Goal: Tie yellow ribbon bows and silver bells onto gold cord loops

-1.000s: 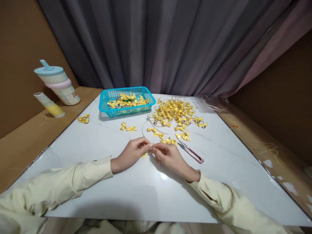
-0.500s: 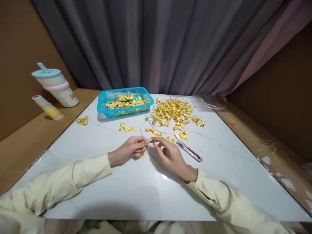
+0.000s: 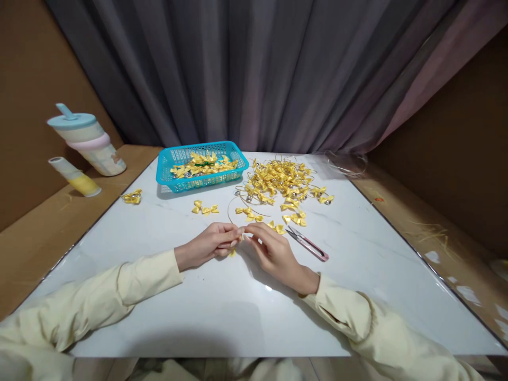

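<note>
Over the middle of the white table (image 3: 222,312), my left hand (image 3: 210,244) is closed in a pinch. A thin tan cord (image 3: 229,209) arcs up from its fingers, and part of a yellow ribbon bow (image 3: 232,253) shows just beneath them. My right hand (image 3: 273,254) meets the left fingertips with its thumb and bent fingers. Whatever lies between the right fingertips is too small to make out. Beyond the hands, several loose yellow bows (image 3: 249,214) lie on the table. Thread snips (image 3: 307,243) with pink handles rest to the right of my right hand.
At the back stands a blue basket (image 3: 163,182) of yellow bows, beside a heap of bows (image 3: 281,177) with cords and silvery bells. A single bow bundle (image 3: 132,196) lies left. A tumbler (image 3: 95,145) and a tube (image 3: 77,179) stand on the cardboard ledge. A curtain (image 3: 238,69) hangs behind.
The right fingertips have shifted slightly, the index finger curling down toward the left fingertips and the thumb drawing nearer. My left hand keeps its pinch. The view has moved a little.
</note>
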`<action>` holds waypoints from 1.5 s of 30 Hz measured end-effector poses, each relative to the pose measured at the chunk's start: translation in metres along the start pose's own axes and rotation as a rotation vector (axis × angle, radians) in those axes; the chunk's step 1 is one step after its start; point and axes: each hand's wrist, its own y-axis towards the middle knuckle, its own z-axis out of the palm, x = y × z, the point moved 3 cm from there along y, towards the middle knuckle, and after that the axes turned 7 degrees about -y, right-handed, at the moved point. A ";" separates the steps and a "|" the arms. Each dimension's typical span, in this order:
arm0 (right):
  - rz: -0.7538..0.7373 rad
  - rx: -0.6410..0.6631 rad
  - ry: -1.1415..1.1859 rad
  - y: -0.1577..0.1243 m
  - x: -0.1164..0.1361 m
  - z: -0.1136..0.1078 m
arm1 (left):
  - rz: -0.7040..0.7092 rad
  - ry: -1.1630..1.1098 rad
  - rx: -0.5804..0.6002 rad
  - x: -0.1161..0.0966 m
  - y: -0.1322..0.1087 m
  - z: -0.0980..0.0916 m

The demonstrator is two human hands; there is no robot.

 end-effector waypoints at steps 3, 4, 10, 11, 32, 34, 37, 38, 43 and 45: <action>-0.021 -0.009 0.014 0.001 0.000 0.001 | 0.019 0.016 -0.025 0.000 0.001 -0.001; -0.024 -0.015 0.018 0.001 -0.001 0.002 | 0.024 0.021 -0.032 0.001 0.001 -0.001; -0.059 -0.046 0.000 0.003 -0.006 0.005 | 0.025 0.040 -0.047 0.001 0.002 -0.002; -0.072 -0.047 -0.014 0.003 -0.007 0.006 | 0.022 0.040 -0.049 0.001 0.002 -0.002; 0.012 0.045 -0.096 0.000 -0.011 0.011 | 0.281 0.363 -0.217 -0.004 -0.005 0.005; 0.031 0.047 -0.078 0.000 -0.011 0.010 | 0.284 0.372 -0.216 -0.005 -0.006 0.006; 0.097 0.033 -0.047 0.002 -0.011 0.008 | 0.293 0.375 -0.239 -0.005 -0.006 0.005; 0.131 0.026 -0.042 0.002 -0.011 0.007 | 0.299 0.377 -0.255 -0.006 -0.006 0.005; 0.286 0.047 -0.013 0.006 -0.011 0.004 | 0.357 0.407 -0.329 -0.008 -0.006 0.001; 0.311 0.085 0.023 0.007 -0.009 0.005 | 0.382 0.430 -0.348 -0.009 -0.006 0.001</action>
